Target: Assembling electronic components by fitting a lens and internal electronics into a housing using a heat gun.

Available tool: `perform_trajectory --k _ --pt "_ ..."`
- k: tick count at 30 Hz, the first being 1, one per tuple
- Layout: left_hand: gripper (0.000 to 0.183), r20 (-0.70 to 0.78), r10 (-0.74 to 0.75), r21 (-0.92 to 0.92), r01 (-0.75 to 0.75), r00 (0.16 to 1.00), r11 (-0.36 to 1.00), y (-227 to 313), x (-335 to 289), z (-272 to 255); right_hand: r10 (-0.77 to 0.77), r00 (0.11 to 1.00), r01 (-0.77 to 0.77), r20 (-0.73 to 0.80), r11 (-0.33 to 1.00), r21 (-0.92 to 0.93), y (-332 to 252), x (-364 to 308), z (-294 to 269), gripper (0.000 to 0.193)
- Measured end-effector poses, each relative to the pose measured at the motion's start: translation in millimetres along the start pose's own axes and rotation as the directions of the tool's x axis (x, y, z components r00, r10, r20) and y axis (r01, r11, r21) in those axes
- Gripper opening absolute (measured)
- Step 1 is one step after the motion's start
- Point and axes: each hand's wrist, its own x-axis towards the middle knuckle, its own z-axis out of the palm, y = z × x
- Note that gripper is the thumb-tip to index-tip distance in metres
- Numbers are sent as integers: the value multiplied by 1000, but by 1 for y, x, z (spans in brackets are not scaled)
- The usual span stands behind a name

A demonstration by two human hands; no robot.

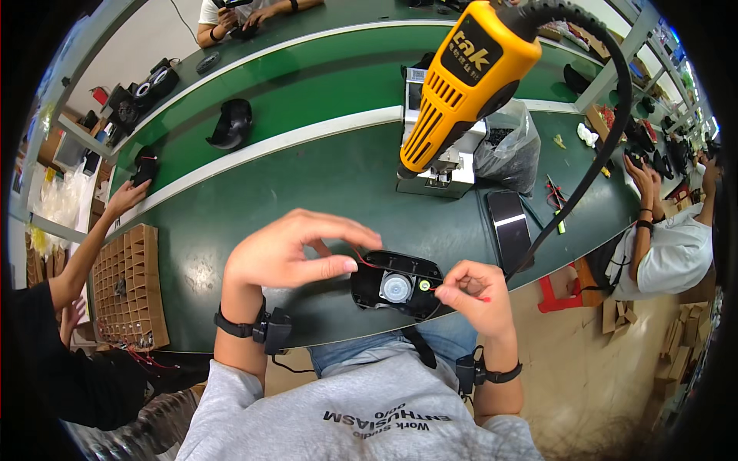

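A black plastic housing (403,263) lies near the front edge of the green bench, with its inside facing up. In it sit a round grey speaker (396,288) and a small pale yellow disc (424,285). My left hand (296,250) hovers at the housing's left end, fingers stretched and thumb apart, holding nothing visible. A thin red wire (358,256) runs by its fingertips into the housing. At the right end, my right hand (478,296) pinches another thin red wire (434,289) beside the disc. The fingers partly hide that wire.
A yellow electric screwdriver (465,81) hangs over the bench, its black cable curving down the right. Behind are a boxy device (442,183) and a plastic bag (511,154); a phone (509,227) lies right. A divided cardboard tray (127,288) stands left. Co-workers sit on both sides and opposite.
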Motion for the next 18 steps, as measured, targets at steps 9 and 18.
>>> perform_trajectory --k 9,18 --pt "41 -657 -42 25 77 753 997 -39 -25 34 -88 995 86 -38 995 -48 8 0 -6 14" --pt "106 -137 -68 -90 56 988 994 -41 -28 90 -270 962 272 44 925 -264 0 29 2 10"
